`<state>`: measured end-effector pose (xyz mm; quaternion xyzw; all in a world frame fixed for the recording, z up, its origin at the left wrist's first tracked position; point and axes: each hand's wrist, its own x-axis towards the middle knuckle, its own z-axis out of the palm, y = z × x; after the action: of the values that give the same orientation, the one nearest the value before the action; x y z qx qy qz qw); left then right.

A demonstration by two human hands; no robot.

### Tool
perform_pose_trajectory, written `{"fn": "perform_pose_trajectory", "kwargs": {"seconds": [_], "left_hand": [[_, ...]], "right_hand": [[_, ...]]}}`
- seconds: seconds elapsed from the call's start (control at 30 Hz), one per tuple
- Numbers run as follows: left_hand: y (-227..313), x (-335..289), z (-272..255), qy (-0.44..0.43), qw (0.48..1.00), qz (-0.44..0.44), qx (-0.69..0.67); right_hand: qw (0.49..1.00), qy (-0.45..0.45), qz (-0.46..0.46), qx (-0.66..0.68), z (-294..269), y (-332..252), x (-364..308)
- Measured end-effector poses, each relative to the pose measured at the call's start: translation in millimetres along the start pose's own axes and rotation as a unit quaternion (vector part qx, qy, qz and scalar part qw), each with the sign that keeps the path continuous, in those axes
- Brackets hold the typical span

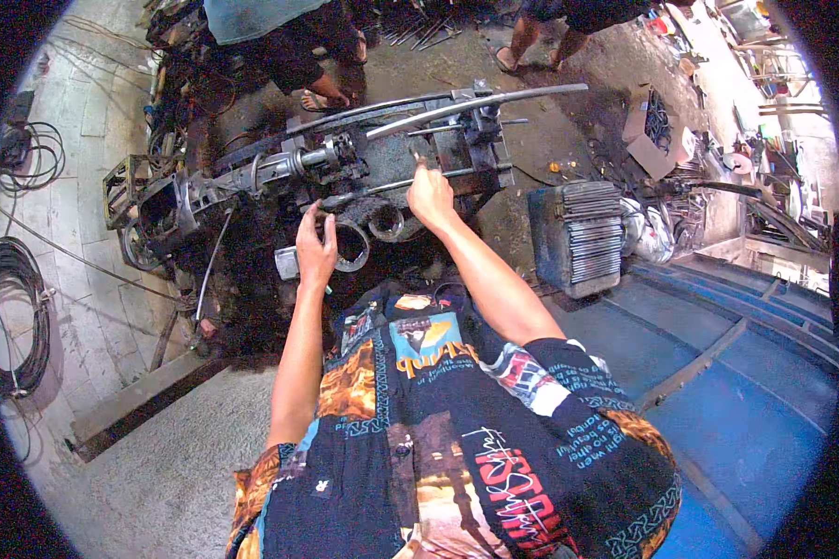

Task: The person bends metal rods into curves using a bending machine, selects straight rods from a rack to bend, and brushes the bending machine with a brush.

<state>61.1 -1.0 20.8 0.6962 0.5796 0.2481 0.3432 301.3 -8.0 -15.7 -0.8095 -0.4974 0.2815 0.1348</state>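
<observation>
In front of me lies a long, dark, greasy machine like a lathe (pixel 382 168), with a cylindrical shaft part (pixel 319 156) across its left half. My right hand (pixel 430 197) is closed over the machine's near side, beside a slim metal rod (pixel 466 173). A small end of something pokes out past its fingers; its kind is too small to tell. My left hand (pixel 317 247) has its fingers stretched upward and apart, fingertips close to the machine's near edge. Just right of it are a large metal ring (pixel 364 250) and a smaller round metal part (pixel 387 222).
A grey finned motor housing (pixel 578 239) stands to the right, by blue metal sheeting (pixel 764 391). Coiled black cable (pixel 14 317) lies at left. A long curved pipe (pixel 522 93) juts over the machine's far side. Two people's legs (pixel 322 79) (pixel 541 42) show beyond. An open carton (pixel 657 140) sits right.
</observation>
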Motion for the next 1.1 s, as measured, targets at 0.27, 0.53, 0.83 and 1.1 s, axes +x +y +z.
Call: {"fn": "perform_pose_trajectory", "kwargs": {"seconds": [0.27,0.53,0.83,1.1], "left_hand": [[-8.1,-6.5,-3.8,0.018,0.999,0.027,0.006],[-25.2,-13.4,-2.2,0.037,0.998,0.044,0.017],[-11.3,-12.4,-4.7,0.026,0.999,0.030,0.013],[-8.9,-12.3,-5.5,0.036,0.999,0.033,0.001]], "right_hand": [[0.999,0.039,0.029,0.012,-3.6,-1.8,22.4],[0.995,0.098,0.021,0.025,0.7,0.7,17.5],[0.996,0.084,0.021,0.037,-12.1,-11.1,16.4],[0.999,0.002,0.039,0.007,-1.7,9.9,-1.3]]}}
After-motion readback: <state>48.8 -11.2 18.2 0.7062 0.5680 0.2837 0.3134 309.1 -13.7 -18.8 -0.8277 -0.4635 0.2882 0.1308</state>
